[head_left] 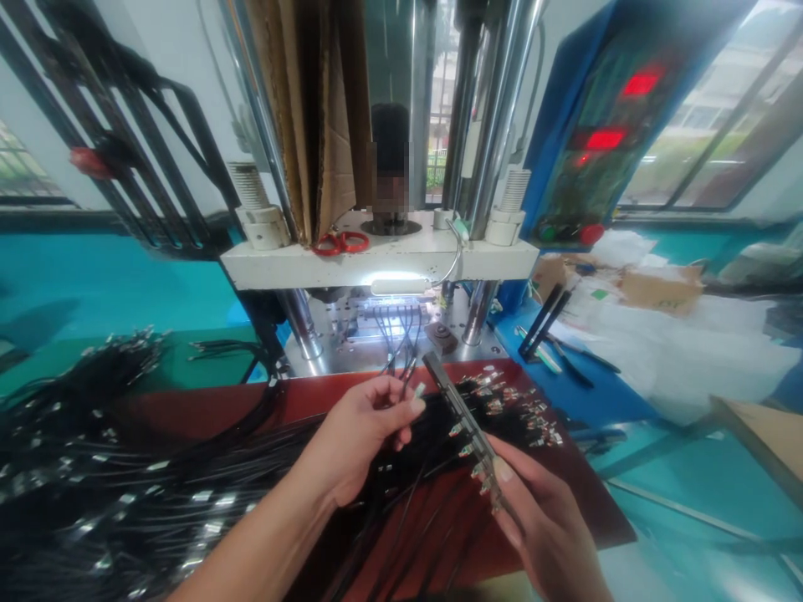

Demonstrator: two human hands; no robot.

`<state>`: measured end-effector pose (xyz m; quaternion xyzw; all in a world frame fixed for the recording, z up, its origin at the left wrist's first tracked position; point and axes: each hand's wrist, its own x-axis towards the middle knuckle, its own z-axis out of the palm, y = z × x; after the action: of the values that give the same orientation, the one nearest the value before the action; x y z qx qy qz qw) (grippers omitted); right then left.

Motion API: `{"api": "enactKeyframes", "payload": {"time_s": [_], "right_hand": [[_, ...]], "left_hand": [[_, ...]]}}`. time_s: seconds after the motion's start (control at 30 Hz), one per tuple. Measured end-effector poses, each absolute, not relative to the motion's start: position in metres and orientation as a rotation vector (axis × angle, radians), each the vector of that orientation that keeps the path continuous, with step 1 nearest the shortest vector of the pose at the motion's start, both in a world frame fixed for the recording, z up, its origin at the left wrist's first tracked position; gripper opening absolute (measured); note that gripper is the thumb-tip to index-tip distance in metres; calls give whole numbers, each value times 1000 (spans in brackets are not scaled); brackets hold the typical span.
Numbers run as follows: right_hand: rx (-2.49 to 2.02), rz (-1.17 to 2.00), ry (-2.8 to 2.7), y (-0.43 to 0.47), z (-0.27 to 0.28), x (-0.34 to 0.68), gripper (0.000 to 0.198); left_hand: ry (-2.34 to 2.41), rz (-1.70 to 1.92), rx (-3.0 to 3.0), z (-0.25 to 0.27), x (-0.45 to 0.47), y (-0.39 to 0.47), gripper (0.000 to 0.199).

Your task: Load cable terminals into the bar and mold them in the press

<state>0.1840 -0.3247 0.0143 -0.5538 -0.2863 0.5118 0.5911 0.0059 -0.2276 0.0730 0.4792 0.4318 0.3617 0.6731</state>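
Note:
My left hand (360,426) is closed in a pinch on a thin black cable, whose pale connector end (420,390) shows at the thumb tip. My right hand (543,522) grips the near end of a long dark metal bar (461,410), tilted up and to the left. Several small cable ends (465,451) with orange and green tips stick out along the bar's left edge. Beneath both hands lies a bundle of black cables (495,410), its bare connector ends fanned out to the right on the dark red table (583,493).
Straight ahead stands a press with a white plate (301,266) and a lit lower bed holding several cables. Red-handled scissors (340,243) lie on the plate. A blue control box (590,125) rises at right. A large heap of black cables (94,502) covers the left.

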Motion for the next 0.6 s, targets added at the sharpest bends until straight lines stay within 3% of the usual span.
{"api": "enactKeyframes", "payload": {"time_s": [0.2,0.6], "right_hand": [[-1288,1188,-686,-324,15,185,58],[-1295,1204,-688,-324,13,185,48]], "left_hand": [[1012,733,1211,68,20,-226,19],[1060,535,1349,63,24,-223,24]]}}
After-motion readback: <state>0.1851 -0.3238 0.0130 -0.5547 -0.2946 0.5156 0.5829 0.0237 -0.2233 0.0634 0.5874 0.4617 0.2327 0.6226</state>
